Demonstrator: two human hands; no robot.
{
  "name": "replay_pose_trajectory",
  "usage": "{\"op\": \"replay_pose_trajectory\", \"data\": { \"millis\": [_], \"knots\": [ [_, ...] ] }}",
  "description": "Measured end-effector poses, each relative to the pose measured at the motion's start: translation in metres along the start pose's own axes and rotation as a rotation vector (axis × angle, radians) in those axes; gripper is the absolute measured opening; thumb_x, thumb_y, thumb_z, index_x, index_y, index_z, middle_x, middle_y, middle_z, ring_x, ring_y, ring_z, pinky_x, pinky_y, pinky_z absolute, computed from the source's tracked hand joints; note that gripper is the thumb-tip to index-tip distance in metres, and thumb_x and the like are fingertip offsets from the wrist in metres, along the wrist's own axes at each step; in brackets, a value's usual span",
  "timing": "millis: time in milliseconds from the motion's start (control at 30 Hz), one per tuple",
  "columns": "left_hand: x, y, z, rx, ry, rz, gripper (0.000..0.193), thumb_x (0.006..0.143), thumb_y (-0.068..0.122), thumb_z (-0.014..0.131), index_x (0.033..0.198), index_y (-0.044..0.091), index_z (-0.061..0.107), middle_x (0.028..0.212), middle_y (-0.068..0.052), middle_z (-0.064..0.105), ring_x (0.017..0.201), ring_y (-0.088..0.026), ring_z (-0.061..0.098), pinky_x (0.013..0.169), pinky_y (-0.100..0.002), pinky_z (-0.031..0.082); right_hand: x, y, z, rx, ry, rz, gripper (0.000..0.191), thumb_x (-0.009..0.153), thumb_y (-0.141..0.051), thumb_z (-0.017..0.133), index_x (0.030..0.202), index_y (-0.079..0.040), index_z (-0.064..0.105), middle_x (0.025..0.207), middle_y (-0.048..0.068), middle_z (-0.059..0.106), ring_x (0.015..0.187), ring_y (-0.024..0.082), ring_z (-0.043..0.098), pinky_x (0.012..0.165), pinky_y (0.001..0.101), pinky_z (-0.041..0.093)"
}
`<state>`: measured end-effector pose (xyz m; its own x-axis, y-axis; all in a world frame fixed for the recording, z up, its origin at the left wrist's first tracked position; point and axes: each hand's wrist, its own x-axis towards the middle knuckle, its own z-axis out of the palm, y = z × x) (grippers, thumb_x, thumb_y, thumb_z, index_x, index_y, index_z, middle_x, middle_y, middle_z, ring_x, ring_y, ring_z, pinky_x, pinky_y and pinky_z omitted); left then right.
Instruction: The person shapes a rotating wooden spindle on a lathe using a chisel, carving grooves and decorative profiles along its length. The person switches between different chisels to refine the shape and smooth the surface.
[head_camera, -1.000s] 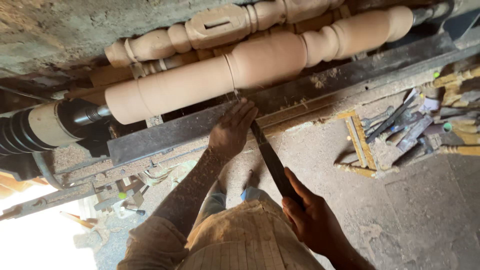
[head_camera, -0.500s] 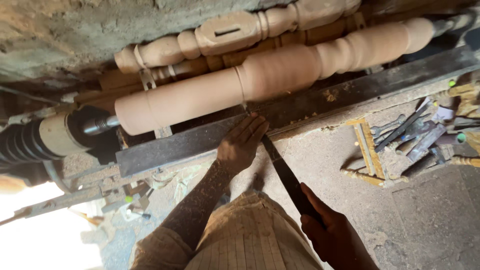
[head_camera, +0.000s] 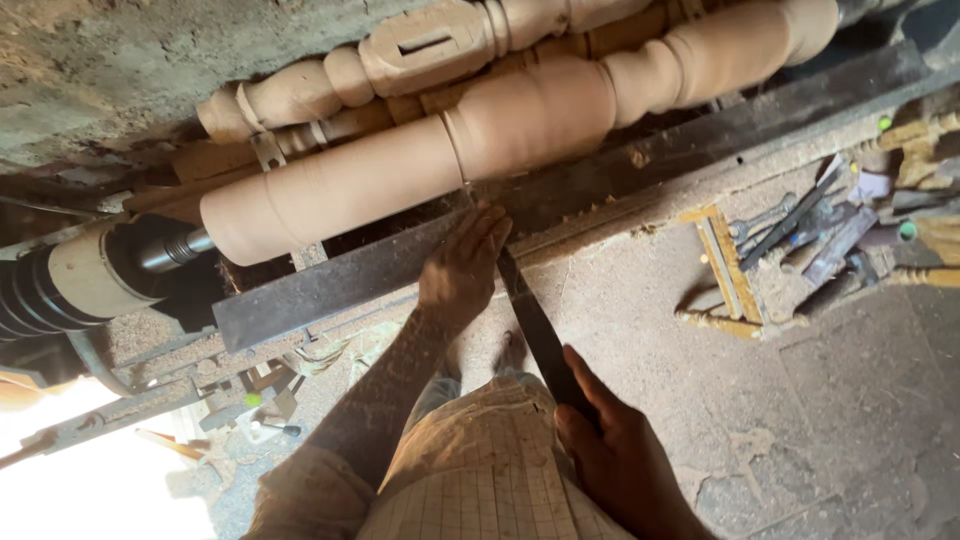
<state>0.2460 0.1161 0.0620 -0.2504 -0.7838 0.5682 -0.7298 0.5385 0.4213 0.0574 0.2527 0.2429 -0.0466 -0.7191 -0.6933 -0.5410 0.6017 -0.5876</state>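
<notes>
A long pale turned wooden post (head_camera: 500, 130) lies mounted across a lathe, with a thin cut groove near its middle. My left hand (head_camera: 462, 268) rests flat on the dark metal tool rest (head_camera: 330, 285) and presses down on the front of a long dark chisel (head_camera: 535, 325). The chisel's tip reaches up to the groove in the post. My right hand (head_camera: 615, 455) grips the chisel's rear end close to my lap. Sawdust coats my left forearm.
A second carved post (head_camera: 400, 55) lies behind the first against the rough wall. The lathe's dark ribbed drive (head_camera: 50, 290) is at the left. Several metal tools and a wooden frame (head_camera: 790, 240) lie on the dusty floor at the right.
The view has shifted so the post and lathe sit further right and lower. Both hands keep the same hold on the chisel against the tool rest.
</notes>
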Motion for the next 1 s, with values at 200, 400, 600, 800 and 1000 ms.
{"op": "replay_pose_trajectory", "data": {
  "millis": [200, 400, 600, 800, 1000],
  "knots": [
    [-0.007, -0.004, 0.005, 0.023, 0.004, 0.122, 0.022, 0.101, 0.000, 0.066, 0.122, 0.004, 0.074, 0.128, -0.013, 0.074, 0.131, -0.025, 0.066, 0.111, -0.037, 0.057, -0.012, 0.000, 0.013, -0.210, -0.014, 0.076, 0.085, 0.091, -0.033, 0.067, 0.166, -0.029, 0.028, 0.062, 0.010, 0.068, 0.050, 0.018, 0.064, 0.052, 0.0347, 0.053],
    [-0.008, -0.005, 0.008, 0.004, -0.028, 0.096, 0.025, 0.101, -0.003, 0.064, 0.123, 0.003, 0.074, 0.129, -0.015, 0.073, 0.129, -0.027, 0.066, 0.108, -0.038, 0.057, -0.011, 0.005, 0.024, -0.220, 0.081, 0.020, 0.083, 0.091, -0.031, 0.068, 0.165, -0.029, 0.030, 0.051, 0.012, 0.068, 0.043, 0.022, 0.065, 0.046, 0.0372, 0.050],
    [-0.008, -0.006, 0.011, 0.020, -0.018, 0.111, 0.024, 0.100, -0.001, 0.064, 0.123, 0.002, 0.072, 0.129, -0.016, 0.072, 0.129, -0.029, 0.066, 0.109, -0.041, 0.057, -0.002, 0.017, 0.020, -0.241, 0.061, -0.030, 0.083, 0.092, -0.029, 0.065, 0.166, -0.026, 0.028, 0.050, 0.009, 0.067, 0.040, 0.019, 0.061, 0.044, 0.0360, 0.048],
    [-0.007, -0.003, 0.012, 0.018, -0.032, 0.072, 0.028, 0.101, -0.005, 0.063, 0.126, 0.003, 0.071, 0.132, -0.015, 0.071, 0.131, -0.028, 0.066, 0.110, -0.038, 0.057, 0.002, 0.014, 0.012, -0.247, 0.025, 0.021, 0.083, 0.093, -0.029, 0.064, 0.167, -0.027, 0.026, 0.051, 0.009, 0.068, 0.041, 0.018, 0.063, 0.045, 0.0348, 0.050],
    [-0.007, -0.002, 0.012, 0.042, -0.032, 0.054, 0.032, 0.097, -0.008, 0.061, 0.125, 0.003, 0.072, 0.132, -0.014, 0.072, 0.131, -0.029, 0.066, 0.107, -0.038, 0.058, 0.006, 0.010, 0.002, -0.266, 0.037, 0.008, 0.083, 0.090, -0.029, 0.067, 0.164, -0.031, 0.031, 0.051, 0.010, 0.069, 0.043, 0.019, 0.066, 0.048, 0.0360, 0.052]
  ]
}}
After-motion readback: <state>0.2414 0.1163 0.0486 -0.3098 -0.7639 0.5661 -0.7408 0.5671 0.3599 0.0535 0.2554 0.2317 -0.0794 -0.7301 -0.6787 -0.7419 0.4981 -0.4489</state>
